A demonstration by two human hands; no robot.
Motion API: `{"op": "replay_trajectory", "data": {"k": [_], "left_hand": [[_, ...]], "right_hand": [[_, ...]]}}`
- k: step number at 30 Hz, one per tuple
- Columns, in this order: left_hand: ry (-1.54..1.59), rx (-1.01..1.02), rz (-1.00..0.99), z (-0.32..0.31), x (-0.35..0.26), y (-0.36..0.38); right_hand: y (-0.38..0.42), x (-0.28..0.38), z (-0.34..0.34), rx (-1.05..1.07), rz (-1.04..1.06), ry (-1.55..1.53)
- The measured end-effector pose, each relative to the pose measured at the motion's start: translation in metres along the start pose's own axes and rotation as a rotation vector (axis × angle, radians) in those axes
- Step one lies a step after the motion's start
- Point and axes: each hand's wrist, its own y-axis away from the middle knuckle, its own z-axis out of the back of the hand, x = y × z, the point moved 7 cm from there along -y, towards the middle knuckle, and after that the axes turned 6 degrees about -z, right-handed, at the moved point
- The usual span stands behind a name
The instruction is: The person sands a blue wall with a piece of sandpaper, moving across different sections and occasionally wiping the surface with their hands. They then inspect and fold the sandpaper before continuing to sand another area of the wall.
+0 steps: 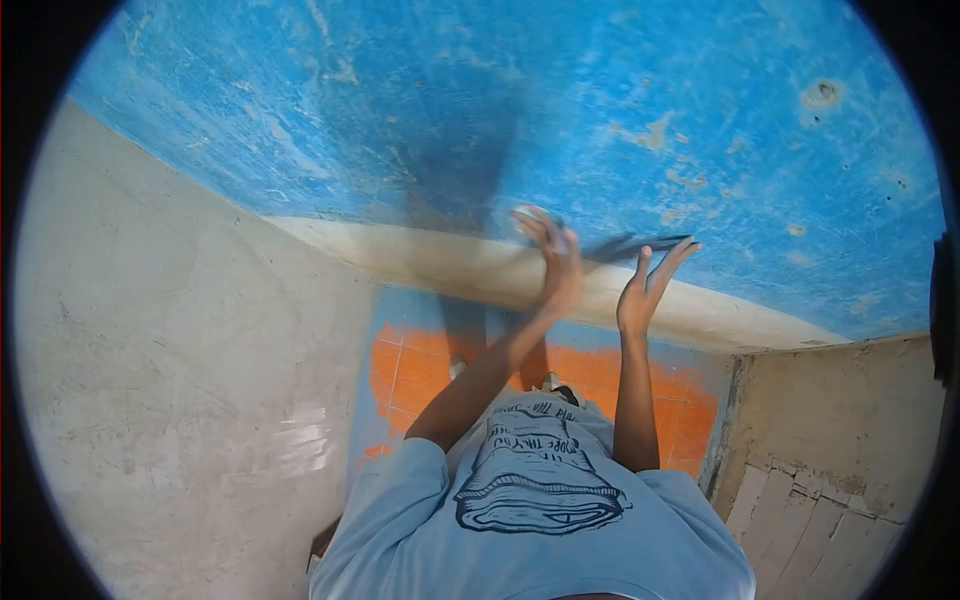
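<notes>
My left hand [560, 265] is raised in front of the blue wall, a little left of the right hand and smeared by motion. Its fingers look stretched out and apart from the thumb. A pale patch shows at its fingertips, too blurred to identify. My right hand [645, 292] is held up with fingers extended together and the thumb apart, holding nothing. Neither hand clearly touches the blue wall [640, 110], which has scuffed, peeling paint. Dark hand shadows fall on the wall and on the cream ledge [440, 258] below it.
A bare grey plaster wall [190, 330] stands on my left. Below lies a floor of orange paint over tiles [410, 370] with a grey-blue border. On the right are a rough wall [840, 410] and worn whitish boards [800, 520]. My printed light-blue shirt [540, 500] fills the lower middle.
</notes>
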Motion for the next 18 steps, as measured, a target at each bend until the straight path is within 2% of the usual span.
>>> {"op": "replay_trajectory", "data": {"k": [3, 4, 6, 7, 9, 10, 12, 14, 15, 18], "left_hand": [[0.031, 0.116, -0.03, -0.005, 0.001, 0.007], [0.016, -0.25, -0.134, 0.005, 0.041, -0.019], [-0.091, -0.383, -0.064, 0.08, 0.04, -0.058], [0.01, -0.367, -0.183, 0.11, 0.077, -0.077], [0.432, -0.672, 0.153, 0.145, 0.032, -0.099], [0.164, -0.696, 0.084, 0.139, 0.025, -0.1], [-0.369, -0.73, -0.051, 0.088, 0.037, -0.089], [-0.185, -0.617, 0.074, -0.005, -0.002, -0.045], [-0.228, -0.412, -0.056, -0.064, 0.006, -0.012], [-0.102, -0.144, -0.196, -0.061, -0.028, 0.014]], "right_hand": [[-0.012, -0.009, 0.027, 0.023, 0.005, -0.013], [-0.016, -0.011, 0.036, 0.039, 0.007, -0.016], [-0.017, -0.022, 0.045, 0.085, 0.011, -0.028], [-0.013, -0.025, 0.045, 0.104, 0.009, -0.04], [-0.01, -0.025, 0.044, 0.138, -0.001, -0.068], [-0.009, -0.022, 0.043, 0.143, 0.011, -0.078], [-0.011, -0.015, 0.043, 0.17, 0.019, -0.095], [-0.016, -0.018, 0.042, 0.172, 0.028, -0.092], [-0.017, -0.019, 0.039, 0.175, 0.03, -0.094], [-0.017, -0.017, 0.04, 0.256, 0.015, -0.079]]}}
